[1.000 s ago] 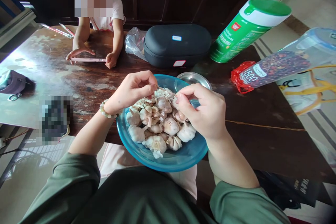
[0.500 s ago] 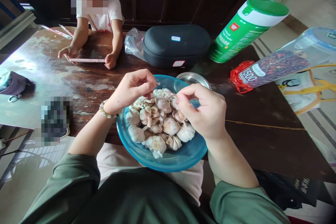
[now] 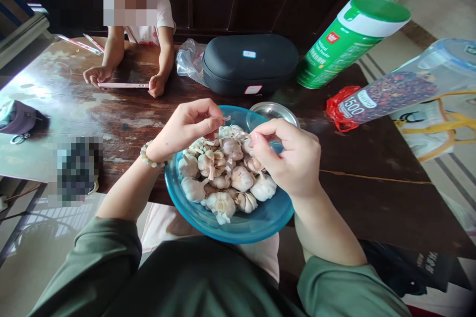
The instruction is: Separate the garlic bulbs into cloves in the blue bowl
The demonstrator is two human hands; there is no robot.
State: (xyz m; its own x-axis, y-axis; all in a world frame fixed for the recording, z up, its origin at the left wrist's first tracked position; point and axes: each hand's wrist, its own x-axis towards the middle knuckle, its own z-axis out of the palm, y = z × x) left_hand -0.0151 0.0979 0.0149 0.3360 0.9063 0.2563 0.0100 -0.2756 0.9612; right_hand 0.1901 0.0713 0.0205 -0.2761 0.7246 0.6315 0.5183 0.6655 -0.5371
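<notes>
A blue bowl holds several garlic bulbs, with loose skins and stems among them. Over its far left side, my left hand is closed in a pinch. A small pale scrap of garlic skin sticks out from its fingertips. My right hand hovers above the right part of the bowl, thumb and forefinger pressed together. Whatever is between those fingers is too small or hidden to make out. Behind the right hand, a metal bowl is partly covered.
A black case and a green canister stand behind the bowls. To the right leans a clear container of dark grains beside a red bag. Across the wooden table, another person's hands hold a pink phone.
My left fingers have shifted slightly, and more of the garlic skin shows at their tips. My right hand has hardly moved. The other person's head has moved a little.
</notes>
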